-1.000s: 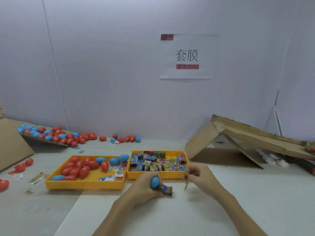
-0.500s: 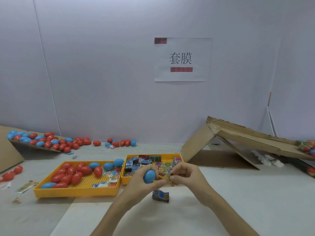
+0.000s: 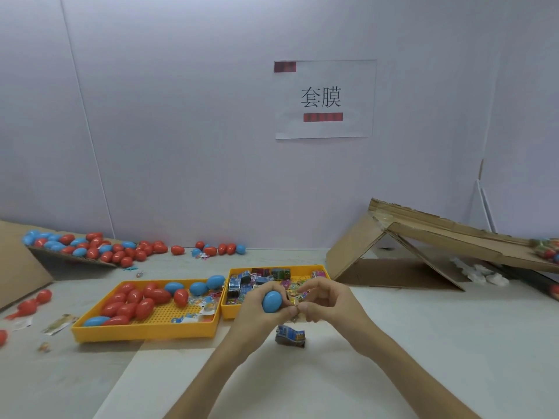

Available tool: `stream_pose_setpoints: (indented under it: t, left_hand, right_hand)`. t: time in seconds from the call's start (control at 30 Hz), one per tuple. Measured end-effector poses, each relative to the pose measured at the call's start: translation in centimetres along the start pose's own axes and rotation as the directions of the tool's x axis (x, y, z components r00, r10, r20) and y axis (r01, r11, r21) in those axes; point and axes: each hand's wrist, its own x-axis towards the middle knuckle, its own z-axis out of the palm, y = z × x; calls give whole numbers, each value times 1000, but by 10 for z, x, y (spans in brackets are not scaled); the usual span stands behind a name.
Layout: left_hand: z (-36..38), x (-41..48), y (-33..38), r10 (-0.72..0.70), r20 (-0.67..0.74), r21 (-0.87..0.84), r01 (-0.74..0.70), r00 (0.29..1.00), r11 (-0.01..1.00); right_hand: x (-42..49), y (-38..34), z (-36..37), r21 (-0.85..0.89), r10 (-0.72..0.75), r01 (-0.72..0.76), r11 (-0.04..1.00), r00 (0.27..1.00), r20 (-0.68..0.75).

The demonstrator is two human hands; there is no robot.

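While the left hand (image 3: 257,309) curls its fingers round a blue egg (image 3: 271,301), held up over the near part of the table (image 3: 423,343), the right hand (image 3: 329,303) pinches a small yellowish piece (image 3: 295,300) just beside the egg's right end. Below them a crumpled blue packet (image 3: 289,335) lies on the table. Just beyond stands a yellow tray of packets (image 3: 233,313), with a second yellow tray (image 3: 145,332) of red and blue eggs to its left.

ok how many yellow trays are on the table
2. The left tray holds red and blue eggs; the right tray, beside it, holds small packets. No others show.
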Motion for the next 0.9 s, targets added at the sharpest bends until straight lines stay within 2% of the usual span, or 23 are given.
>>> stream_pose_setpoints:
  t: [0.13, 0.27, 0.47, 0.67, 0.9]
  left_hand:
    - [-2, 1, -1, -19, -31, -34, 18, 999, 999]
    - [-2, 1, 0, -34, -22, -77, 32, 999, 997]
    - [-2, 1, 3, -54, -17, -167, 50, 998, 985]
    - [-2, 0, 4, -141, 35, -337, 144, 989, 930]
    - [-3, -1, 6, -161, 65, -399, 174, 985, 900]
  right_hand:
    - [-1, -2, 1, -6, 9, -9, 1000, 1000, 30]
    - [-1, -2, 1, -47, -5, 5, 999, 1000, -1]
    - [0, 0, 1, -8, -20, 19, 1000, 999, -39]
    - [1, -1, -1, 50, 11, -8, 999, 998, -68]
    - [0, -1, -2, 86, 9, 1, 996, 994, -109]
